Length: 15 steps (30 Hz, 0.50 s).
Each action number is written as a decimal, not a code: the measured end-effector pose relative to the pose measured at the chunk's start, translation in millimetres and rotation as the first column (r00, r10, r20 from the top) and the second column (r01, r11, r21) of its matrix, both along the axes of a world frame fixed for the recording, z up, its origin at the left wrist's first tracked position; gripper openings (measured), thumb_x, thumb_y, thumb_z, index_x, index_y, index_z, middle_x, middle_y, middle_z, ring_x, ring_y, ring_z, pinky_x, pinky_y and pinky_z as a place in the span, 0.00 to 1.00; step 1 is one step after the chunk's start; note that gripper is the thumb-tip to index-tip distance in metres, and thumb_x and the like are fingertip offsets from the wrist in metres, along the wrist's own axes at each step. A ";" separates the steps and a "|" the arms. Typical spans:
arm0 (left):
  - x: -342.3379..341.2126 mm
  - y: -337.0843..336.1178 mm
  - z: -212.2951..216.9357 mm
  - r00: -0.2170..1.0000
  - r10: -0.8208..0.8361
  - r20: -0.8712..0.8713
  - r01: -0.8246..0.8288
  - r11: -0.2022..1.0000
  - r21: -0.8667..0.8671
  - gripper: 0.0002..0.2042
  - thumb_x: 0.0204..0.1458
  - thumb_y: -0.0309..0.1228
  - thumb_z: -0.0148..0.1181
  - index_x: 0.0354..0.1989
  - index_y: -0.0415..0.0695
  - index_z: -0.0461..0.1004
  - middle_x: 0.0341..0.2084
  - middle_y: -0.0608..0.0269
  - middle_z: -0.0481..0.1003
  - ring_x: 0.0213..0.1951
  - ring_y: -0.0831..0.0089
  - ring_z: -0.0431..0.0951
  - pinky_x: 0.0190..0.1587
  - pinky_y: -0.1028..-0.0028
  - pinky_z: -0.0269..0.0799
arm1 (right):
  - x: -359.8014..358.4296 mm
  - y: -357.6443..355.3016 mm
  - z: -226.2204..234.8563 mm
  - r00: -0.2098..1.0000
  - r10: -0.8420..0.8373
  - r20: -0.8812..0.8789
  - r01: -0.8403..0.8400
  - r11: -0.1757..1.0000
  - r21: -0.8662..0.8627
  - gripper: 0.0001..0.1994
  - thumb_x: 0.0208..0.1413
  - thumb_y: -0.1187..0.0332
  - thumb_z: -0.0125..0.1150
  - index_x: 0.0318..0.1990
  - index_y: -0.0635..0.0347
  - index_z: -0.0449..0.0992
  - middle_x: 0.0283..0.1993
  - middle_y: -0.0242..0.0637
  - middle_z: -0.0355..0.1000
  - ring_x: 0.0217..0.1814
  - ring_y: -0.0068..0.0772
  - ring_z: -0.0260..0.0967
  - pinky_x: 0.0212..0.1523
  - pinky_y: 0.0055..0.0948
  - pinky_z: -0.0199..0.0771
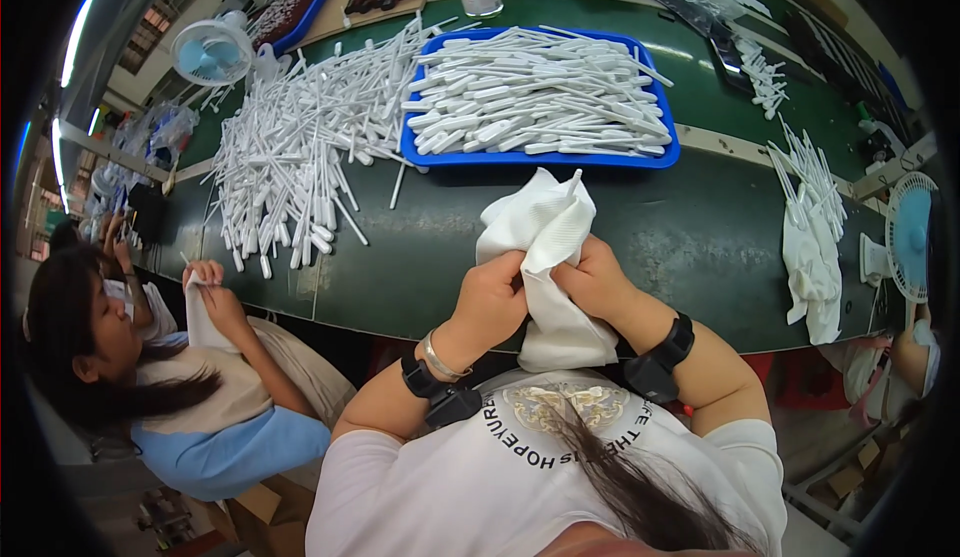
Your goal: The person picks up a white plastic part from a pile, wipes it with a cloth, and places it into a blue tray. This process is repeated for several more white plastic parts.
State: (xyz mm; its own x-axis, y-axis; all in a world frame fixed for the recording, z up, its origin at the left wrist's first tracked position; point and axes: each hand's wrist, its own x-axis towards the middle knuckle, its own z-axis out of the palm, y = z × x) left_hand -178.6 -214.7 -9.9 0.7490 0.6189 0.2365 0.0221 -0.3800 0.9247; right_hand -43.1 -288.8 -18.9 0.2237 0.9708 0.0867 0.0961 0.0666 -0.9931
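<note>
Both hands' fingers (505, 272) vanish into a bunched white cloth (545, 232).

white cloth (545, 247), crumpled and upright, bunched around a thin white stick (575, 179), above the green table's near edge (400, 302).

Both hands (540, 292) – grip closed

A plain white woven cloth (548, 247) showed no pattern. The shallow plastic tray (540, 157) was bright blue, its slim plastic sticks (530, 102) white, like the loose heap of plastic sticks (290, 157). The long worktable (690, 227) was dark green. Both wrist straps (668, 352) were black.
</note>
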 end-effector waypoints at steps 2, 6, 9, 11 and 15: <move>0.6 -3.5 6.3 0.999 -0.023 -0.028 0.026 0.995 0.101 0.05 0.48 0.26 0.52 0.31 0.37 0.70 0.18 0.64 0.72 0.20 0.84 0.71 0.21 0.83 0.64 | 0.3 -1.3 2.7 0.980 -0.092 -0.175 0.097 0.995 0.018 0.12 0.50 0.72 0.50 0.43 0.65 0.68 0.39 0.34 0.70 0.41 0.23 0.66 0.41 0.24 0.67; -13.0 -7.5 19.3 0.970 -0.131 -0.203 0.103 0.985 -0.141 0.06 0.49 0.26 0.52 0.32 0.37 0.70 0.19 0.64 0.72 0.20 0.85 0.69 0.21 0.84 0.64 | 26.5 -4.3 21.5 0.810 -0.190 -0.555 0.190 0.980 -0.058 0.12 0.51 0.71 0.51 0.42 0.64 0.69 0.37 0.34 0.70 0.39 0.23 0.67 0.40 0.25 0.68; -13.0 -4.3 13.9 0.966 -0.196 -0.170 0.107 0.898 -0.427 0.06 0.50 0.27 0.52 0.32 0.37 0.70 0.20 0.64 0.72 0.19 0.85 0.68 0.20 0.85 0.63 | 22.4 -6.0 20.6 0.818 -0.160 -0.553 0.135 0.987 -0.086 0.11 0.51 0.70 0.51 0.42 0.64 0.69 0.36 0.34 0.70 0.37 0.23 0.67 0.38 0.24 0.69; -11.5 -1.5 5.8 0.988 -0.152 0.024 0.127 0.712 -0.691 0.07 0.51 0.27 0.51 0.34 0.37 0.69 0.22 0.64 0.72 0.16 0.84 0.66 0.17 0.86 0.61 | 10.0 -7.1 15.3 0.965 -0.028 -0.262 -0.003 0.993 -0.116 0.11 0.51 0.70 0.52 0.41 0.65 0.69 0.36 0.34 0.70 0.36 0.23 0.67 0.37 0.23 0.69; -8.9 -3.7 16.5 0.977 -0.135 0.165 0.206 0.387 -0.899 0.08 0.53 0.31 0.48 0.34 0.37 0.68 0.20 0.63 0.70 0.13 0.83 0.62 0.15 0.86 0.58 | 1.0 -9.8 14.7 0.919 0.085 -0.384 -0.063 0.996 0.069 0.11 0.51 0.70 0.53 0.41 0.65 0.69 0.36 0.34 0.70 0.36 0.22 0.68 0.36 0.23 0.70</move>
State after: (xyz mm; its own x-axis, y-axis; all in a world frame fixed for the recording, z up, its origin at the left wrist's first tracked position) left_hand -187.5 -218.4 6.5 0.8725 0.3543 -0.3365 -0.0037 0.6934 0.7205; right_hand -42.0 -298.5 -4.2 0.1784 0.9821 0.0611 -0.3015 0.1137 -0.9467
